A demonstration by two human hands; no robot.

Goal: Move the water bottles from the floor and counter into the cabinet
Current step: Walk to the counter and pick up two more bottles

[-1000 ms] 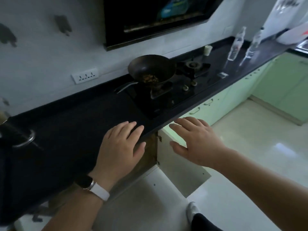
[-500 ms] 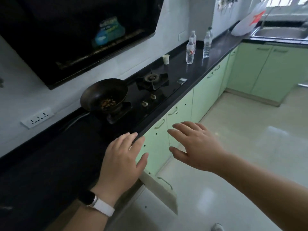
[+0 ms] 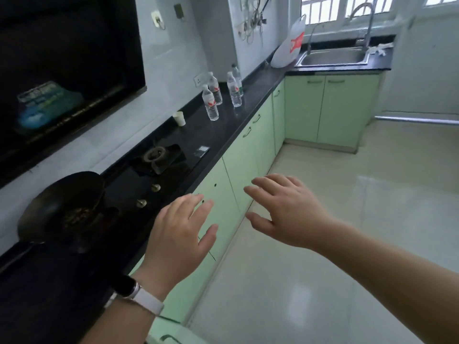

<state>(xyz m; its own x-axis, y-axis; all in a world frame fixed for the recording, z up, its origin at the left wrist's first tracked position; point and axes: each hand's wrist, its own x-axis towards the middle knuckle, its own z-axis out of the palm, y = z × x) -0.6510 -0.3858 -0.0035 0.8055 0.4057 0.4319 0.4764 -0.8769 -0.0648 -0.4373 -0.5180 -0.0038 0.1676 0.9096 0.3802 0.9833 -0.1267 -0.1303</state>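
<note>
Kitchen, near to far: a person's left hand (image 3: 178, 234), a white-strapped watch (image 3: 139, 296) on its wrist, and right hand (image 3: 285, 212) hover palm-down, apart from each other, in front of pale green cabinet doors (image 3: 248, 157). The fingers (image 3: 270, 181) of both hands are spread and nearly straight, holding nothing. To the left, a dark wok (image 3: 62, 204) sits on a black gas hob (image 3: 159, 157) set into the dark counter (image 3: 223, 130). Farther along the counter stands a white paper cup (image 3: 179, 118). Beyond it, four water bottles (image 3: 210, 104) stand upright in a cluster near the wall, well apart from both hands. A steel sink (image 3: 335, 57) lies at the far end.
</note>
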